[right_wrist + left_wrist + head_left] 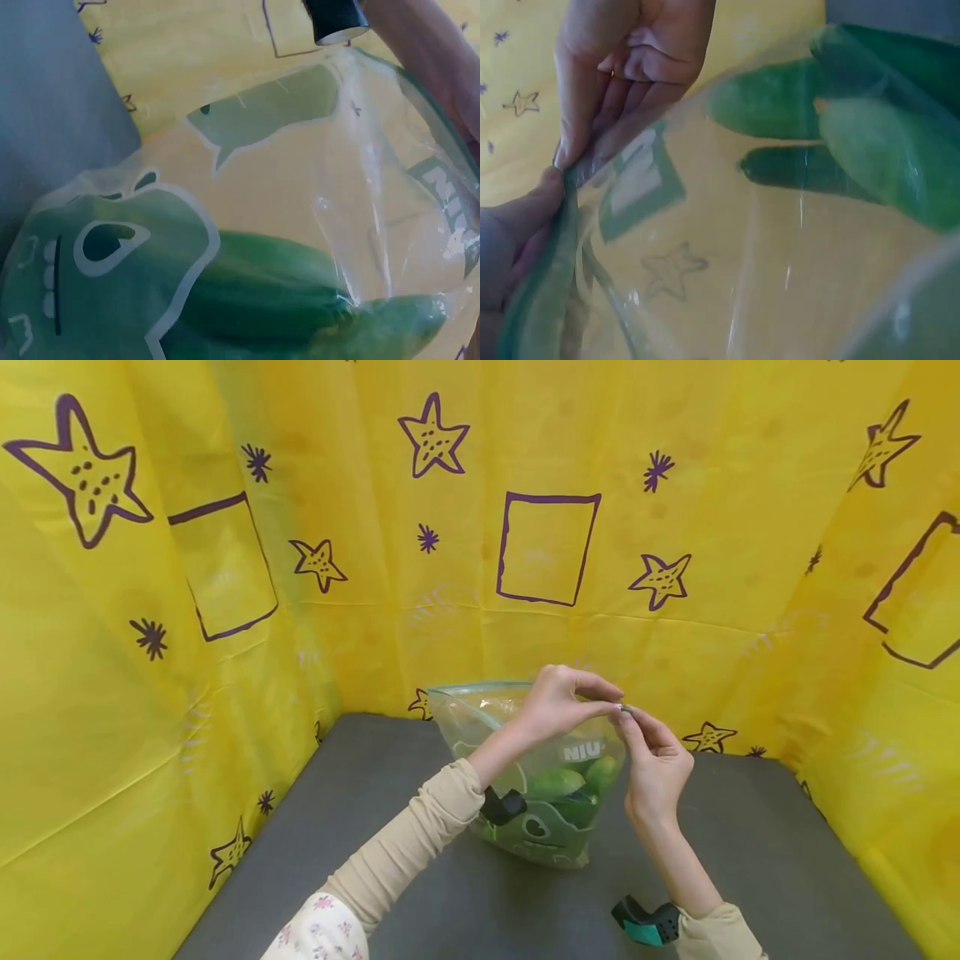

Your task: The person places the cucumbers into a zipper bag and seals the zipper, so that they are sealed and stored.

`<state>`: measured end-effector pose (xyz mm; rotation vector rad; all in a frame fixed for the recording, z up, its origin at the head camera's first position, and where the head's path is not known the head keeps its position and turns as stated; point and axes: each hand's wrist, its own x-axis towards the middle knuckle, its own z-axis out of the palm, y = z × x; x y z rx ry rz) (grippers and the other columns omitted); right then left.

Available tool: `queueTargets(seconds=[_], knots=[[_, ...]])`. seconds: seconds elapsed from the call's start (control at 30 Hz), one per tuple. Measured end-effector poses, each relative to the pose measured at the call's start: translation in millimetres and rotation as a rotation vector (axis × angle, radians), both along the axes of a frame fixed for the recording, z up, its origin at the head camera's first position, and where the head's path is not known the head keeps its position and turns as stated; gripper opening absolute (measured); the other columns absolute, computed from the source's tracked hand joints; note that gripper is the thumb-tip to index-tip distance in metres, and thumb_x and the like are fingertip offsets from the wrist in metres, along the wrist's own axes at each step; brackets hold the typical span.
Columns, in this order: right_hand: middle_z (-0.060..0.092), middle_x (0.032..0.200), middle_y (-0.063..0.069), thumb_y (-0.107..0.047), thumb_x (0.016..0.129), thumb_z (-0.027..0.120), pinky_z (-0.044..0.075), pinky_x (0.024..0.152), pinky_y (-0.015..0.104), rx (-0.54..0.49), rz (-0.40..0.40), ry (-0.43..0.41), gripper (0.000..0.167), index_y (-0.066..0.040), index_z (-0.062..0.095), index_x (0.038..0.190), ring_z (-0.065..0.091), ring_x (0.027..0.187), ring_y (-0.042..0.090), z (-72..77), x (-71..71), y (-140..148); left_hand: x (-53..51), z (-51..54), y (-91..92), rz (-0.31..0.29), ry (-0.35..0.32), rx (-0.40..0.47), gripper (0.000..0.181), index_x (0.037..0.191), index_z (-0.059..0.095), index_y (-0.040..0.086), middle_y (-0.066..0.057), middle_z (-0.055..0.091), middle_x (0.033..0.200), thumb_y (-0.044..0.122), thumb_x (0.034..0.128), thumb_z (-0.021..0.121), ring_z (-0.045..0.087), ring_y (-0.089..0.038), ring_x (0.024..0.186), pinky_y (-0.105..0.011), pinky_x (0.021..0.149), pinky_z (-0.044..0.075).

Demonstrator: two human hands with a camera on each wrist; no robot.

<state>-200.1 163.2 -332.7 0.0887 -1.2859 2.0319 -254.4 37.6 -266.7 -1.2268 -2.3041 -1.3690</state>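
A see-through zip bag (480,722) with a green cartoon print stands upright on the table. Several green vegetables, cucumber-like, lie inside it (769,101); some are pale and plump, others darker. My left hand (562,702) pinches the bag's zip edge near its upper right corner between thumb and fingers. Right beside it, my right hand (660,764) pinches the same corner, the two thumbs nearly touching. In the left wrist view, the green zip strip (525,307) runs to where the fingertips meet. The right wrist view shows mostly the bag's printed side (180,255), not the right fingers.
Under the bag is a dark grey table (360,827). A yellow curtain (360,643) with starfish drawings hangs round its back and sides. Black wrist devices sit on the left wrist (504,807) and the right wrist (647,922).
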Motion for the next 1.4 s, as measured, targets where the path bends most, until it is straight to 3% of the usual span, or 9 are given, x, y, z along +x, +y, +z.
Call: queueTargets(seconds=[0.27, 0.47, 0.77, 1.2, 1.4], knots=[[0.074, 0.074, -0.003, -0.005, 0.081, 0.072, 0.057, 0.074, 0.021, 0.002, 0.000, -0.060, 0.016, 0.006, 0.071, 0.093, 0.070, 0.069, 0.009, -1.2, 0.8, -2, -6.3, -4.2, -13.4, -0.043, -0.063, 0.006, 0.017, 0.096, 0.074, 0.003, -0.008, 0.075, 0.093, 0.012, 0.0818, 0.074, 0.071, -0.011, 0.085, -0.015, 0.073, 0.055], [0.073, 0.071, 0.001, -0.003, 0.080, 0.073, 0.057, 0.071, 0.020, -0.140, -0.035, -0.019, 0.012, 0.003, 0.072, 0.090, 0.069, 0.065, 0.010, -0.3, -2.8, 6, -18.9, 1.3, -42.8, 0.044, -0.060, -0.055, 0.015, 0.095, 0.075, 0.006, -0.005, 0.075, 0.091, 0.014, 0.0820, 0.074, 0.070, -0.008, 0.082, -0.015, 0.071, 0.054], [0.073, 0.070, 0.001, -0.003, 0.079, 0.074, 0.057, 0.069, 0.020, -0.110, -0.047, 0.009, 0.026, 0.014, 0.067, 0.098, 0.070, 0.064, 0.011, -5.0, -6.9, 14, -31.4, -3.4, -84.3, 0.063, -0.153, -0.025, 0.017, 0.096, 0.075, 0.008, -0.006, 0.075, 0.094, 0.015, 0.0812, 0.075, 0.070, -0.011, 0.086, -0.023, 0.077, 0.057], [0.073, 0.070, 0.000, 0.001, 0.079, 0.073, 0.057, 0.067, 0.019, -0.157, -0.064, -0.042, 0.008, 0.001, 0.074, 0.088, 0.070, 0.062, 0.009, -6.8, -7.1, 20, -37.6, -2.1, -116.7, 0.120, -0.179, -0.024, 0.018, 0.095, 0.075, 0.006, -0.008, 0.075, 0.093, 0.015, 0.0789, 0.077, 0.071, -0.015, 0.088, -0.026, 0.078, 0.057], [0.073, 0.069, 0.002, 0.001, 0.078, 0.074, 0.057, 0.066, 0.019, -0.153, -0.069, -0.025, 0.009, 0.002, 0.073, 0.087, 0.070, 0.062, 0.010, -8.7, -9.1, 23, -39.7, -3.5, -129.4, 0.164, -0.197, -0.013, 0.022, 0.097, 0.075, 0.004, -0.012, 0.075, 0.095, 0.015, 0.0785, 0.078, 0.071, -0.019, 0.088, -0.027, 0.076, 0.057]])
